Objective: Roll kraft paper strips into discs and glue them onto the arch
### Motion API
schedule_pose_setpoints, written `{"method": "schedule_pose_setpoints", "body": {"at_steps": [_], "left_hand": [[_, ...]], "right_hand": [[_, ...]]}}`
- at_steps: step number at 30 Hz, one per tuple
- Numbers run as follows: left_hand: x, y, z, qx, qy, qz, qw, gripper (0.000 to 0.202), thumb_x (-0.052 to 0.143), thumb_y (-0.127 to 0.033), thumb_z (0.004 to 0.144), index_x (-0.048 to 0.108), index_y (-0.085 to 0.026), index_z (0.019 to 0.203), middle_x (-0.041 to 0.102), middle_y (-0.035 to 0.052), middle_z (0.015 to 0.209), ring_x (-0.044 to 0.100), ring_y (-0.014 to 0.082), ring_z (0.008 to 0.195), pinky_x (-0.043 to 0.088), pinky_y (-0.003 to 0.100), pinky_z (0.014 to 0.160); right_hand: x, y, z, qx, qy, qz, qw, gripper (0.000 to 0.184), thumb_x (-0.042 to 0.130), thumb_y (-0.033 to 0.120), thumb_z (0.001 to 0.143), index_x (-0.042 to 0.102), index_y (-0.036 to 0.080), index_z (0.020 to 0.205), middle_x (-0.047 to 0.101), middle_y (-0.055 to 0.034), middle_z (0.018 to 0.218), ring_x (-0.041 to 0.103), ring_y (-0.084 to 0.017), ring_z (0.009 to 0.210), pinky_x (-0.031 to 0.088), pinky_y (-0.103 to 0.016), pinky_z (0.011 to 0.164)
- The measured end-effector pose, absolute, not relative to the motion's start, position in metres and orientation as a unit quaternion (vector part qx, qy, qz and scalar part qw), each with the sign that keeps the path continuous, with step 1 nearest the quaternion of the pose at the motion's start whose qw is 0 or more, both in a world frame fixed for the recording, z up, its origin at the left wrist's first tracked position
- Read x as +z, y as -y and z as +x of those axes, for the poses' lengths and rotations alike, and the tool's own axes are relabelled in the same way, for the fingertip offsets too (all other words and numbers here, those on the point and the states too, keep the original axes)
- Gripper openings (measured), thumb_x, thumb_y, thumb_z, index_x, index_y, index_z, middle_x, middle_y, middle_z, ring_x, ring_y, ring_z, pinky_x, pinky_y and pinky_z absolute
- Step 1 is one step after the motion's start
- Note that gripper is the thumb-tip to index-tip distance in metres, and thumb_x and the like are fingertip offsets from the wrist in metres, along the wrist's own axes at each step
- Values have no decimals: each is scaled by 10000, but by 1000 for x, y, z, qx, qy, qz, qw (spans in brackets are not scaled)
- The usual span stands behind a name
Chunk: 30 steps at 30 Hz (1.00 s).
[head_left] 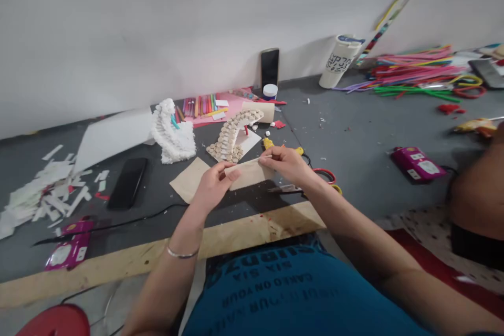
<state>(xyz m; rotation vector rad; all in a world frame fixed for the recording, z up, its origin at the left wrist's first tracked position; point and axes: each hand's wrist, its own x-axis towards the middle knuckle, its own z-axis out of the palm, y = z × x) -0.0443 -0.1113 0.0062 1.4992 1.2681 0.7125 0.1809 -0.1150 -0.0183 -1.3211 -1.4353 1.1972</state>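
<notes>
Both my hands hold a strip of beige paper (251, 172) stretched level above the grey table. My left hand (216, 184) pinches its left end between thumb and fingers. At the other end, my right hand (285, 161) grips the top edge. A second beige paper piece (190, 178) lies flat beside my left hand. Just beyond the strip stands a curved model covered in small tan discs (230, 139) on a white base. Scissors with red and yellow handles (325, 174) lie by my right wrist, partly hidden by it. A yellow-tipped tool (268, 144) lies behind my right hand.
A white bumpy model (173, 136), a black phone (127, 184) and paper scraps (51, 197) are on the left. Behind are coloured sticks (200, 105), a cardboard roll (265, 112) and a tumbler (339, 62). Purple boxes (417, 163) sit on both sides. Another person's arm (478, 194) is at right.
</notes>
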Motion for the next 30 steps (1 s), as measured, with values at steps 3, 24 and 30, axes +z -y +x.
{"method": "schedule_pose_setpoints", "body": {"at_steps": [3, 24, 30], "left_hand": [[20, 106, -44, 271, -500, 687, 454, 404, 639, -536, 780, 712, -157, 903, 692, 26, 785, 591, 168, 710, 424, 242, 629], [-6, 112, -16, 291, -500, 793, 189, 383, 582, -463, 819, 693, -140, 648, 540, 6, 540, 463, 144, 578, 281, 276, 574], [0, 115, -19, 292, -506, 796, 155, 309, 631, -444, 788, 736, -164, 711, 646, 30, 630, 550, 174, 644, 307, 264, 576]], "right_hand": [[-13, 113, 177, 460, 609, -500, 411, 331, 645, 502, 789, 666, 172, 801, 582, 10, 664, 459, -108, 587, 318, -248, 542], [-23, 97, 170, 228, 794, -443, 347, 295, 582, 414, 804, 702, 144, 814, 625, -22, 733, 483, -134, 676, 329, -263, 619], [-16, 95, 172, 224, 810, -432, 327, 321, 581, 450, 787, 695, 150, 762, 589, 0, 640, 441, -117, 600, 307, -253, 567]]}}
